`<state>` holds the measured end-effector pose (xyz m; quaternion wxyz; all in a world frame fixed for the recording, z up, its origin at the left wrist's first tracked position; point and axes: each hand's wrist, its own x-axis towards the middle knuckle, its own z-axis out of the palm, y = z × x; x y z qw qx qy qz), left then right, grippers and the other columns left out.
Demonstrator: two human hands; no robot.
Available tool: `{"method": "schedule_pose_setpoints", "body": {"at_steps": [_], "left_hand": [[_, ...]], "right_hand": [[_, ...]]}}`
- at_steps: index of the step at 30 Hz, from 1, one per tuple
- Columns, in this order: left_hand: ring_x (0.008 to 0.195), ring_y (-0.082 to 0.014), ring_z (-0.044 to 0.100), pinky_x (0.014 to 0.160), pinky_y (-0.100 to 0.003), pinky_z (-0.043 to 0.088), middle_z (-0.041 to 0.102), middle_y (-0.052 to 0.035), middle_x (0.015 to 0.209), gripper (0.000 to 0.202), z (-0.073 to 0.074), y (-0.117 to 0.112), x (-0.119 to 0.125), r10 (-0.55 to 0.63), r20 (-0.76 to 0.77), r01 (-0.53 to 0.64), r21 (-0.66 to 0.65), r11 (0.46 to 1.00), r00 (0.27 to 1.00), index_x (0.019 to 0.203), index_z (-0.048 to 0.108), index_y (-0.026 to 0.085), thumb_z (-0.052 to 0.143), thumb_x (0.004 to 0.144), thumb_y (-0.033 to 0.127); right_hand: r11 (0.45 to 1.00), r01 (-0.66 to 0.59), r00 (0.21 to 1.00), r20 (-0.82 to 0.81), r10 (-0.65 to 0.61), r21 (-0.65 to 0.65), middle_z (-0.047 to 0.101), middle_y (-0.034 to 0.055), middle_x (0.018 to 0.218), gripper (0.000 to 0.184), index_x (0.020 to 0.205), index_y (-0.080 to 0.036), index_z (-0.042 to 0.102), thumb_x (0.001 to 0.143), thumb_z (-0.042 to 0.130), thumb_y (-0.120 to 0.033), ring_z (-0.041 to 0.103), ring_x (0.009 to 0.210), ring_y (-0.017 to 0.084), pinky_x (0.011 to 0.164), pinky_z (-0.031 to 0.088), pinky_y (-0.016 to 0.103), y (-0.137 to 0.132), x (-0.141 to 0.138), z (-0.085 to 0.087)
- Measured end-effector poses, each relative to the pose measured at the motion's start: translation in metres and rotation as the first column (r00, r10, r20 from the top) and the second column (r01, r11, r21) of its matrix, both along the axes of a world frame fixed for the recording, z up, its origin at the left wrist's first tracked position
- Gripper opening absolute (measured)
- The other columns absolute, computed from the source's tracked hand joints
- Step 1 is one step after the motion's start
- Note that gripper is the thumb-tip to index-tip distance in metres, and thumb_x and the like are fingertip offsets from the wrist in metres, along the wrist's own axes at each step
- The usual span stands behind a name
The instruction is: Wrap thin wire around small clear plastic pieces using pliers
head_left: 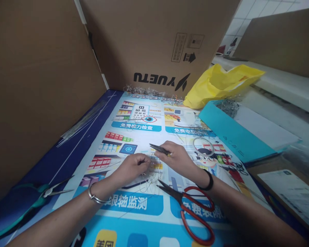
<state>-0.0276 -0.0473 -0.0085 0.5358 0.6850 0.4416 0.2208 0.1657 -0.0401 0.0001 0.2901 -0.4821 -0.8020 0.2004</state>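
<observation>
My right hand [177,156] is wrapped round a pair of needle-nose pliers [158,149], whose dark jaws point left. Just left of it, my left hand [136,165] is closed in a pinch on thin wire [151,168]. Fine strands spread out below the fingertips; their exact shape is hard to make out. Red-handled scissors [182,199] lie below my right hand, blades toward the upper left. At the left edge rests a teal-handled pair of long-nosed pliers [45,192] with its jaws apart.
A printed sheet [134,140] covers the table. Straight wires [84,121] lie at left, tangled wire [149,91] along the back. A wire coil [204,146] sits right of my hands. Cardboard [157,41] walls the back. A yellow bag [218,82] and teal box [231,130] stand right.
</observation>
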Motion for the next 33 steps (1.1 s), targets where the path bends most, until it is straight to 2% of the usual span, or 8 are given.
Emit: {"method": "schedule_pose_setpoints", "body": {"at_steps": [4,7,10,14,22,28,33], "left_hand": [[0.054,-0.0098,0.044,0.053,-0.022,0.034,0.048,0.0034,0.057,0.019,-0.003,0.0,-0.002,0.058,0.04,-0.055,-0.069,0.996,0.998,0.065,0.05,0.017,0.048,0.079,0.03],[0.052,-0.0097,0.043,0.051,-0.022,0.033,0.048,0.0039,0.056,0.018,-0.007,0.001,-0.003,0.086,0.04,-0.081,-0.106,0.991,0.996,0.068,0.05,0.017,0.048,0.08,0.031],[0.052,-0.0096,0.043,0.051,-0.022,0.033,0.048,0.0039,0.056,0.018,-0.007,0.001,-0.003,0.082,0.024,-0.079,-0.099,0.992,0.996,0.07,0.051,0.017,0.048,0.08,0.031],[0.053,-0.0095,0.041,0.052,-0.022,0.032,0.048,0.0032,0.057,0.018,-0.004,0.0,-0.002,0.054,-0.002,-0.054,-0.05,0.997,0.999,0.068,0.051,0.017,0.046,0.081,0.028],[0.056,-0.0099,0.042,0.054,-0.021,0.032,0.047,0.0036,0.058,0.016,-0.002,-0.001,-0.001,0.011,-0.023,-0.011,0.01,1.0,1.0,0.065,0.051,0.017,0.047,0.079,0.024],[0.053,-0.0098,0.041,0.052,-0.021,0.031,0.046,0.004,0.057,0.017,0.0,-0.001,-0.001,0.034,-0.013,-0.034,-0.022,0.999,0.999,0.064,0.05,0.017,0.047,0.078,0.026],[0.054,-0.0103,0.043,0.053,-0.022,0.032,0.049,0.0039,0.057,0.014,-0.002,-0.002,-0.001,0.079,-0.005,-0.079,-0.03,0.996,0.997,0.068,0.051,0.018,0.047,0.078,0.027]], "right_hand": [[0.977,-0.066,0.969,0.247,0.015,0.201,0.058,0.005,0.078,0.012,0.079,-0.018,0.06,0.083,0.052,-0.025,0.049,0.079,0.017,0.072,0.035,0.029,-0.015,0.017,0.001],[0.96,-0.085,0.881,0.47,-0.053,0.268,0.057,0.0058,0.077,0.011,0.077,-0.018,0.061,0.082,0.051,-0.02,0.046,0.078,0.019,0.07,0.031,0.031,-0.026,0.026,-0.002],[0.949,-0.069,0.811,0.571,-0.126,0.308,0.056,0.0062,0.078,0.006,0.077,-0.018,0.06,0.079,0.054,-0.019,0.044,0.079,0.02,0.068,0.028,0.033,-0.031,0.027,-0.005],[0.948,-0.023,0.797,0.579,-0.173,0.316,0.056,0.0062,0.078,0.004,0.076,-0.018,0.058,0.078,0.055,-0.02,0.043,0.08,0.021,0.069,0.026,0.033,-0.029,0.02,-0.007],[0.95,-0.025,0.84,0.522,-0.148,0.311,0.055,0.0053,0.079,0.005,0.077,-0.018,0.058,0.079,0.054,-0.02,0.042,0.081,0.02,0.072,0.028,0.032,-0.028,0.013,-0.015],[0.936,-0.11,0.813,0.572,-0.11,0.335,0.055,0.0062,0.08,0.005,0.08,-0.018,0.06,0.077,0.056,-0.019,0.042,0.081,0.021,0.073,0.029,0.034,-0.028,0.014,-0.012],[0.95,-0.043,0.811,0.566,-0.148,0.31,0.057,0.0068,0.079,0.007,0.079,-0.018,0.061,0.079,0.054,-0.02,0.045,0.082,0.022,0.071,0.03,0.034,-0.029,0.02,-0.007]]}}
